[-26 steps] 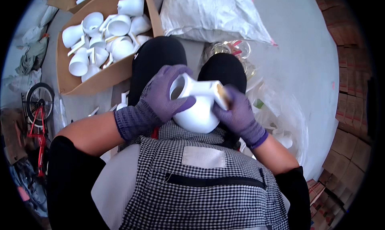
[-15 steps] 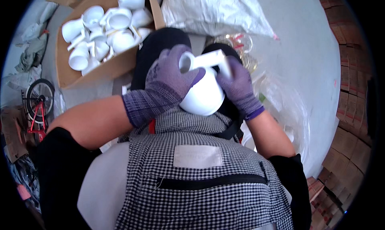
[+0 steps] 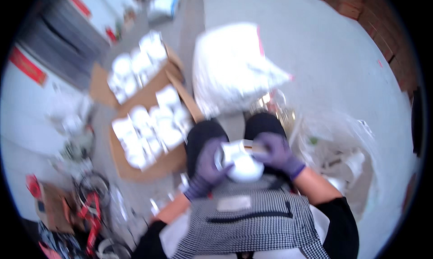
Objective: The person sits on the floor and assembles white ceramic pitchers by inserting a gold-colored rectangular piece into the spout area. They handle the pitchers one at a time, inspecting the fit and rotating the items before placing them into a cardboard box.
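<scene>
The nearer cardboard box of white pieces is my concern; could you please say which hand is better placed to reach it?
Probably the left hand: the cardboard box lies ahead on that side, and the right hand is farther away. Both hands hold the white piece, though.

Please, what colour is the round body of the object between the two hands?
The round body is white; the head view shows it best.
</scene>
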### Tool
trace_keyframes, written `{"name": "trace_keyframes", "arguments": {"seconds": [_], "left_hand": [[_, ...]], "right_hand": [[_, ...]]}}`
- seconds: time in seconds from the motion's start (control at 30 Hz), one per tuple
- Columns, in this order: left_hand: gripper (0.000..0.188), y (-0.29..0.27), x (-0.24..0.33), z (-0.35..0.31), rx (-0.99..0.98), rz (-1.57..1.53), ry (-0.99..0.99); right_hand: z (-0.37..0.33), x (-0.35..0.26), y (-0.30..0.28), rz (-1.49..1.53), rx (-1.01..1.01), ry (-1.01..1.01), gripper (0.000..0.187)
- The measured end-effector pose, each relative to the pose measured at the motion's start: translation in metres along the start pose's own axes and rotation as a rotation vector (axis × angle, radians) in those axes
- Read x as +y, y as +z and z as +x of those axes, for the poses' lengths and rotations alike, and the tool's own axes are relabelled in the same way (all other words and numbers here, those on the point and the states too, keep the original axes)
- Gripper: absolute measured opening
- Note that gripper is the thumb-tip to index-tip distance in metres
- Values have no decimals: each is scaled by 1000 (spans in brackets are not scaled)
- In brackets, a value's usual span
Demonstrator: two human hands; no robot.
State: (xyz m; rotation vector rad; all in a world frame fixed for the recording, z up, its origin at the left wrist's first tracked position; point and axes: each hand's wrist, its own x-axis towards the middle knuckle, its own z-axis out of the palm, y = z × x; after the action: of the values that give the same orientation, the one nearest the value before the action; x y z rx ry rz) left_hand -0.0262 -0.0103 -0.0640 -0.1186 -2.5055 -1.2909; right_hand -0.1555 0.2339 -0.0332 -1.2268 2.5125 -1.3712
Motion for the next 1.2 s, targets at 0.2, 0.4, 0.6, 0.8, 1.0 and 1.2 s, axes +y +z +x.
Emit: {"name": "trace_keyframes", "arguments": {"seconds": [0.2,0.4,0.6,0.8,1.0,1.2], "left_hand": [[70,-12,12,2,48,87,-14],[69,-1,3,17,-4,31,-68],[69,0,2,12,26,41,-55],[68,-2,6,14,30,32,-73],[67,-1,5,14,40,22,-75],[67,-2,6,14,42,20,-65]], "right_hand": [[-1,6,16,76,-24,19,45],[-1,28,17,38,-28,51,51],[-1,28,18,23,-43,43,54],[1,32,23,22,-17,28,50],[2,26,18,22,-45,46,52],[2,25,17,46,-41,41,53]]}}
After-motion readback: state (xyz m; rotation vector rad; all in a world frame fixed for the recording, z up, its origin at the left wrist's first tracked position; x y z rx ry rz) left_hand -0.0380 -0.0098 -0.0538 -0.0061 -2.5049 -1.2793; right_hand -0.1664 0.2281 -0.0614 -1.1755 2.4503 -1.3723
